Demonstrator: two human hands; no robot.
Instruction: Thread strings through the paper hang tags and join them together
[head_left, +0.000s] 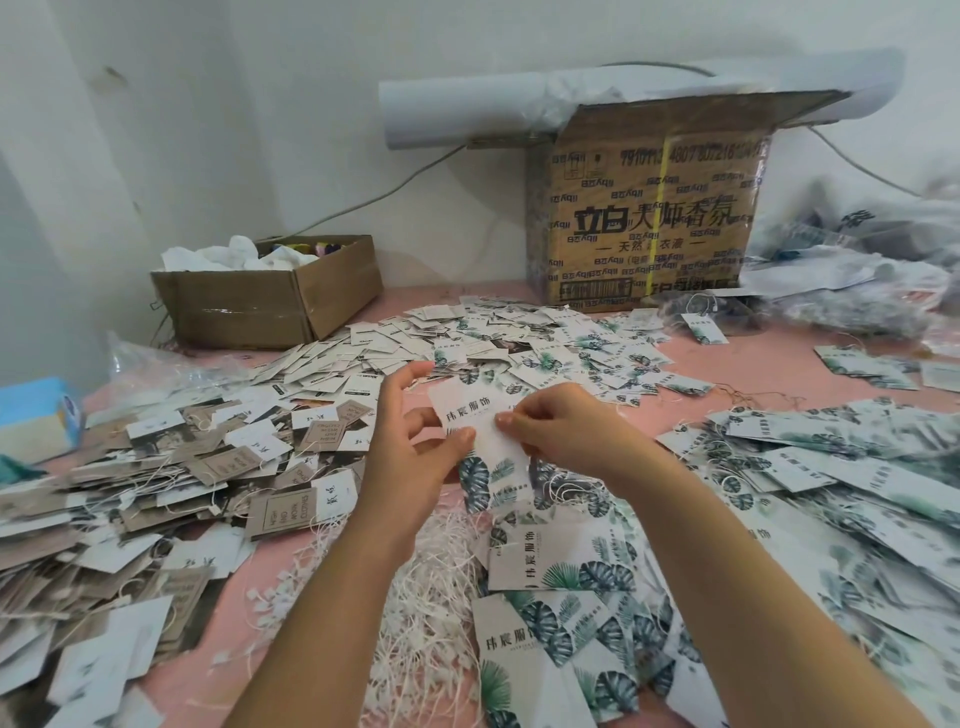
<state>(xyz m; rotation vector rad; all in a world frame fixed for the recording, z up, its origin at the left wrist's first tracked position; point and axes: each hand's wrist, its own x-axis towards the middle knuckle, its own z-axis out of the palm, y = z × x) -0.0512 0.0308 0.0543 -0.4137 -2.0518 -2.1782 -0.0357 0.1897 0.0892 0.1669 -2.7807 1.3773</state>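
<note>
I hold a white paper hang tag (470, 410) with black characters and green leaf print above the pink table. My left hand (415, 431) grips its left edge between thumb and fingers. My right hand (561, 431) pinches the tag's right side; whether a string is in those fingers I cannot tell. Loose white strings (415, 597) lie in a heap below my hands. More leaf-print tags (561, 566) lie beneath my right forearm.
Piles of tags cover the pink table (779, 364): brown and white ones (182, 467) at left, leaf-print ones (831, 467) at right, small ones (519, 338) behind. A low open carton (270, 296) and a tall printed carton (644, 208) stand at the back wall.
</note>
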